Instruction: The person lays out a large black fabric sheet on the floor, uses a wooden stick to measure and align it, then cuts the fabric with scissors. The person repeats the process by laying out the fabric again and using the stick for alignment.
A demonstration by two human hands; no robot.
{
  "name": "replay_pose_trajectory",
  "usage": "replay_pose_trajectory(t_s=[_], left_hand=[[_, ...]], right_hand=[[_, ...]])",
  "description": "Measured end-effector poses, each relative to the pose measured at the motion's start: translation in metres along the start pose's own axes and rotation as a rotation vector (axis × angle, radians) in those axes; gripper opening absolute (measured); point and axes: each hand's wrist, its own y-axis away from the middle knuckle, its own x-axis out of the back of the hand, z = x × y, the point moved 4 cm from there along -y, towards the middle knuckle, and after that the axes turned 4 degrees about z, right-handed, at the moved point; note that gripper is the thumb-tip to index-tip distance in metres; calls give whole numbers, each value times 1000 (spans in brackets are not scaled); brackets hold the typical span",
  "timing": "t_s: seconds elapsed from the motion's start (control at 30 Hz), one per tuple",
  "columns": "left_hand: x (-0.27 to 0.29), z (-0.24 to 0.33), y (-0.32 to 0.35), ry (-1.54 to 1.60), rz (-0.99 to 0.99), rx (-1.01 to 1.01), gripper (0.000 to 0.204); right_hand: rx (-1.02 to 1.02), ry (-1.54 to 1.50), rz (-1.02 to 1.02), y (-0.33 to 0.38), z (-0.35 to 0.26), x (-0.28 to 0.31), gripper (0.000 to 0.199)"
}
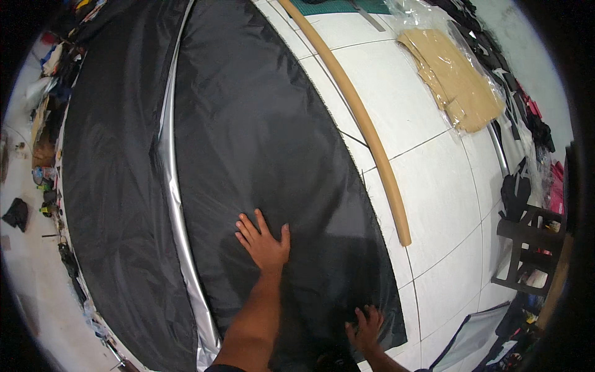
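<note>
Black fabric [260, 142] lay spread as a long panel over the white worktop [434, 186], running from about twelve o'clock down to six o'clock, and it looked mostly flat already, so I judged the smoothing well along, with only the near end under the hands seemingly left to settle. The left hand [263, 245] pressed flat on the cloth just below the middle of the view, its fingers [248, 226] spread and released, grasping nothing. The right hand [367, 328] rested at about five o'clock near the panel's lower edge, fingers loosely open on the cloth; whether they pinched the edge could not be told. At nine o'clock from the panel a second dark fabric sheet [111, 186] lay alongside, parted from it by a narrow silvery strip [170, 161]. At three o'clock a long tan tube [372, 133] curved across the bare worktop, just beside the fabric's right edge but apart from it. Farther out, at about one o'clock, a clear plastic bag [452, 74] held tan flat pieces, roughly rectangular, with no label that could be made out. A green cutting mat [338, 6] showed at twelve o'clock, and dark scraps with pink bits [533, 124] crowded the edge at two to three o'clock.
</note>
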Motion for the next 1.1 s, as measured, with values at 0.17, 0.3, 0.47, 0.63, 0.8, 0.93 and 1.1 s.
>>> replay_pose_trajectory(t_s=[0.17, 0.3, 0.47, 0.63, 0.8, 0.93, 1.1], left_hand=[[1, 7, 2, 80, -39, -2, 90], [-1, -12, -2, 183, -70, 12, 90], [51, -52, 12, 756, 91, -32, 60], [106, -163, 132, 468, 360, -77, 42], [156, -330, 282, 73, 373, 85, 55], [180, -451, 371, -37, 222, 276, 76], [155, -496, 449, -169, -98, 530, 85]], right_hand=[[-13, 65, 3, 38, 29, -45, 56], [13, 111, 70, 44, 31, -55, 54], [55, 111, 202, 45, 29, -55, 56], [85, 140, 269, 43, 23, -53, 57], [79, 119, 302, 50, 21, -47, 57], [73, 111, 286, 55, 14, -44, 58], [119, 137, 373, 55, 23, -53, 59]])
